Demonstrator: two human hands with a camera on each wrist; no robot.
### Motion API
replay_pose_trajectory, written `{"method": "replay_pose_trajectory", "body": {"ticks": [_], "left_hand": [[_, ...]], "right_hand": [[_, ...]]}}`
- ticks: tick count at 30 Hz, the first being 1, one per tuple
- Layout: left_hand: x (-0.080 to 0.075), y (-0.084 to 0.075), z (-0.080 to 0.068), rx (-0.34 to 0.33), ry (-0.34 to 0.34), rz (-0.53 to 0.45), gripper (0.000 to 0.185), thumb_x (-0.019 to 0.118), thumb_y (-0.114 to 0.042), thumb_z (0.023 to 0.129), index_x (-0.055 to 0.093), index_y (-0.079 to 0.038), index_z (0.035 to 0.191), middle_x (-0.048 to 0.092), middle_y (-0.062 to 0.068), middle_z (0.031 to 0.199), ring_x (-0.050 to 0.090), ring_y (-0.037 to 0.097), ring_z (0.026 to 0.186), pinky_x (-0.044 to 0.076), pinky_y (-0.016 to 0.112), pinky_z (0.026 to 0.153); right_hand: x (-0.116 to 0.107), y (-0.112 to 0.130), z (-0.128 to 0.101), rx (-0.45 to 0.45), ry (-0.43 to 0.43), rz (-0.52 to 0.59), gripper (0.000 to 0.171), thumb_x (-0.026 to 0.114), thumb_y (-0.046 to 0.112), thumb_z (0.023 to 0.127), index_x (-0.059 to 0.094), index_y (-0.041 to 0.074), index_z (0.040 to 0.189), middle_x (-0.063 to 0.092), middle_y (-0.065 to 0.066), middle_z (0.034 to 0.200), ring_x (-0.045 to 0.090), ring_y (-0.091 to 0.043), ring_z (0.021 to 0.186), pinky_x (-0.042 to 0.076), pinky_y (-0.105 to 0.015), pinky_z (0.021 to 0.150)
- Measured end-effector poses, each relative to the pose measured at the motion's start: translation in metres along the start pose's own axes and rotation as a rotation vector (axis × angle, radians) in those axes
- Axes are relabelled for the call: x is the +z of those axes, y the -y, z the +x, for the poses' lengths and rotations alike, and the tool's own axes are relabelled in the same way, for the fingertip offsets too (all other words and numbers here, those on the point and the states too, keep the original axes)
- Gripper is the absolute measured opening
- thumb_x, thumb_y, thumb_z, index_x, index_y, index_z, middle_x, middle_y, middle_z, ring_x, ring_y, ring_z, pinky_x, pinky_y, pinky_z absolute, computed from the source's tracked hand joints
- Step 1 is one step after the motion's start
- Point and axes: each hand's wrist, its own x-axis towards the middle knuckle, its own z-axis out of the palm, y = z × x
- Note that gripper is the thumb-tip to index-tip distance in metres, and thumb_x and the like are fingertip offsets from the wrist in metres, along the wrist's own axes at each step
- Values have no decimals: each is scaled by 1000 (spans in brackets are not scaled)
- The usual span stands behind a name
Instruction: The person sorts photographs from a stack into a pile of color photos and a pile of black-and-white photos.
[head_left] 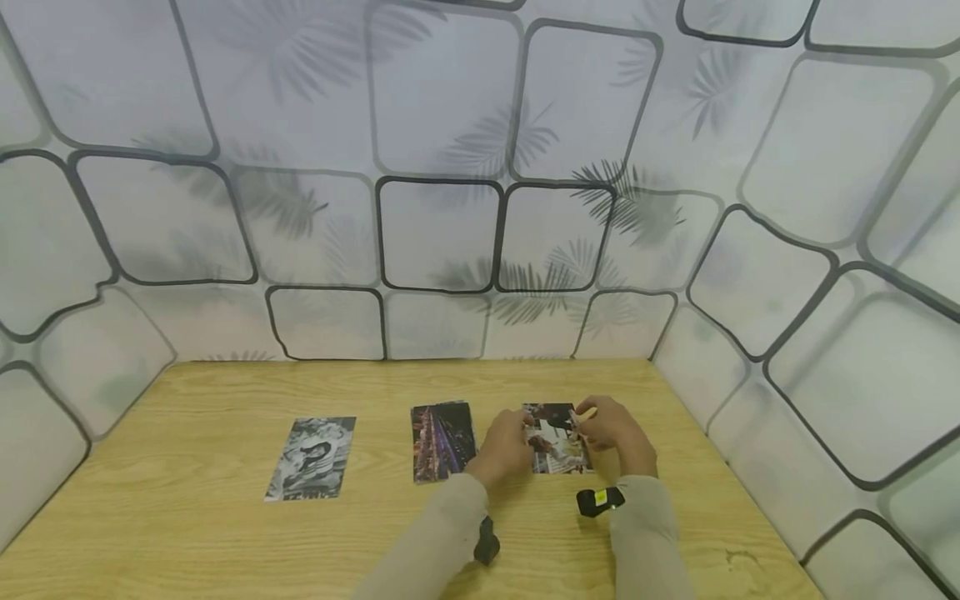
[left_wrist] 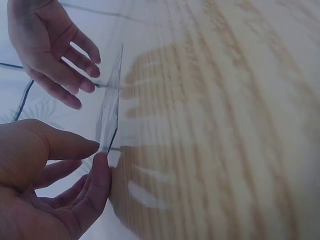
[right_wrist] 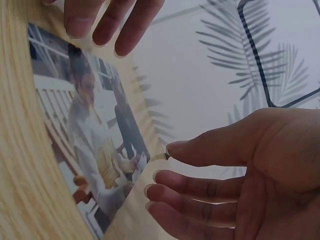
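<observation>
Three photo prints lie in a row on the wooden table [head_left: 187, 533]. The rightmost colour photo [head_left: 556, 450], a figure in white [right_wrist: 95, 145], is between my two hands. My left hand [head_left: 507, 445] pinches its near edge between thumb and forefinger [left_wrist: 100, 150]; in the left wrist view the print [left_wrist: 110, 110] shows edge-on, slightly raised. My right hand [head_left: 611, 428] has straight, spread fingers, with the thumb tip [right_wrist: 170, 149] touching the photo's other edge. The left hand's fingertips [right_wrist: 100, 20] show at the top of the right wrist view.
A night-city photo [head_left: 442, 442] lies just left of my hands, and a black-and-white portrait [head_left: 311, 458] further left. Walls with a leaf-and-tile pattern [head_left: 450, 167] close the table at the back and on both sides. A black wrist camera [head_left: 600, 501] sits on each sleeve.
</observation>
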Motion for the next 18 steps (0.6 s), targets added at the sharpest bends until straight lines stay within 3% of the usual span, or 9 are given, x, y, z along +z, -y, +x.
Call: {"method": "replay_pose_trajectory", "body": {"ticks": [6, 14, 18], "left_hand": [[-15, 5, -7, 27, 11, -41, 44, 62, 11, 86, 64, 3, 129, 61, 23, 123, 62, 36, 111, 60, 48, 91], [-52, 16, -20, 19, 9, -84, 41, 65, 7, 90, 62, 5, 131, 61, 29, 127, 67, 35, 100, 59, 37, 71], [-69, 25, -28, -1, -17, -77, 40, 67, 5, 89, 63, 6, 128, 64, 29, 122, 67, 32, 98, 61, 37, 74]], "right_hand": [[3, 12, 0, -40, 10, 9, 37, 63, 5, 97, 59, -5, 133, 68, -27, 116, 71, -28, 88, 65, -41, 73], [19, 31, 2, -113, 54, 28, 34, 63, 5, 97, 61, -4, 130, 68, -21, 109, 66, -25, 80, 61, -37, 66], [29, 41, 2, -148, 77, 42, 34, 62, 4, 97, 61, -4, 131, 68, -21, 113, 67, -25, 83, 63, -39, 69]]}}
